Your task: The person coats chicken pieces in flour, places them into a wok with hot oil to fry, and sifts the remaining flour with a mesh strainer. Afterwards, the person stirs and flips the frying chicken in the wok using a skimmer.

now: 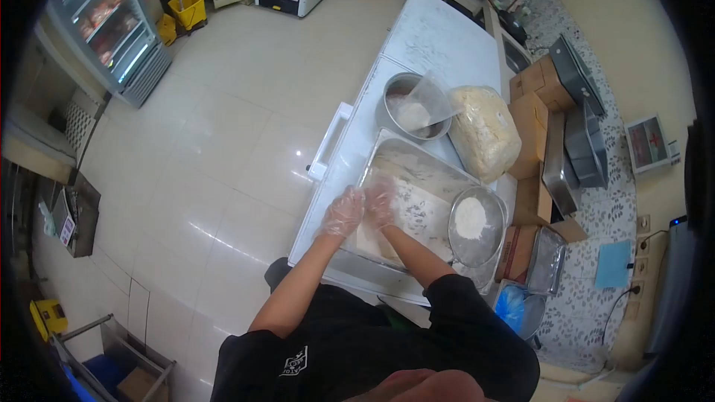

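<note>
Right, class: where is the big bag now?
In the head view, the bag is right of centre, between the round pot and the cardboard boxes, just beyond the tub.

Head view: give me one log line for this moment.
left hand: gloved, at left rim of tub; right hand: gloved, beside left; tub: white-dusted inside; sieve: holding white powder, tub's right end

Tray [424, 166] before us on a worktop [365, 123], our left hand [344, 212] and right hand [380, 205] at its left, flour [471, 218] in a sieve [474, 253] at its right, behind the tray a jug [430, 99] in a pot [389, 110], right of that a bag [488, 134]
</note>
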`<state>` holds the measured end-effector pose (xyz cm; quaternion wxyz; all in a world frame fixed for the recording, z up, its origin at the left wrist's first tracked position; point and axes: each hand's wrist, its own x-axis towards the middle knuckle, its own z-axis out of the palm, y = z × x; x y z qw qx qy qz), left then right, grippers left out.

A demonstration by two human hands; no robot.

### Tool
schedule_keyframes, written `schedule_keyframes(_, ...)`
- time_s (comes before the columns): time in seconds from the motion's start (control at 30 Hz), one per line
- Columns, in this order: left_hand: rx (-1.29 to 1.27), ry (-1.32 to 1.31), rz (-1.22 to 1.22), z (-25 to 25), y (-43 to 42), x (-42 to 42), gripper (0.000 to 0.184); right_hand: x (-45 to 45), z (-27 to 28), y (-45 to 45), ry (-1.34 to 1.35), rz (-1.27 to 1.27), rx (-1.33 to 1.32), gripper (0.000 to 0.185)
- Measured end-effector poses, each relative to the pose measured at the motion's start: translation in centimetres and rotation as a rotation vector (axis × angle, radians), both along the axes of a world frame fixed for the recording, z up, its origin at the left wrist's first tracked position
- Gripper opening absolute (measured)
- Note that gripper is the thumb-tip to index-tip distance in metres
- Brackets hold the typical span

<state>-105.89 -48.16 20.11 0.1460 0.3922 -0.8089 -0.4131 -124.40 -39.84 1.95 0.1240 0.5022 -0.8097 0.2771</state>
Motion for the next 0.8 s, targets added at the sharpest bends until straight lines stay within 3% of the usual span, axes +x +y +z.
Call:
schedule_keyframes(0.07,0.071,-0.005,0.038,-1.0,0.3,-0.2,0.034,2.6,3.4,-1.0,-0.222,0.323,0.281,0.044)
schedule_keyframes(0.2,0.076,-0.032,0.056,-1.0,0.2,-0.2,0.034,-2.0,4.2,-2.2,0.515,0.227,0.178,0.043)
schedule_keyframes(0.33,0.042,-0.005,0.067,-1.2,-0.1,-0.2,0.035,2.7,9.4,0.2,-0.132,0.449,0.389,0.037)
schedule_keyframes(0.43,0.077,-0.001,0.052,-1.7,0.0,-0.2,0.035,-2.4,3.0,0.1,0.622,0.335,0.248,0.041)
schedule_keyframes(0.47,0.098,-0.007,0.046,-1.7,0.1,-0.2,0.034,-4.0,2.1,-1.2,0.586,0.220,0.392,0.042)
schedule_keyframes(0.53,0.101,0.004,0.072,-1.6,0.2,-0.5,0.033,-3.7,2.5,-1.4,0.468,0.424,0.285,0.041)
schedule_keyframes(0.6,0.082,0.020,0.087,-1.6,-0.2,-0.5,0.032,-1.8,1.8,-0.4,-0.178,0.571,0.278,0.041)
schedule_keyframes(0.67,0.068,0.057,0.110,-2.2,0.2,-0.5,0.032,0.5,5.0,2.0,-0.670,0.617,0.535,0.043)
schedule_keyframes(0.7,0.078,0.052,0.101,-2.2,0.5,-0.4,0.032,3.1,11.2,3.1,-0.577,0.630,0.744,0.045)
schedule_keyframes(0.8,0.088,0.024,0.077,-1.9,0.0,-0.6,0.032,4.5,13.0,5.8,-0.861,0.665,0.871,0.050)
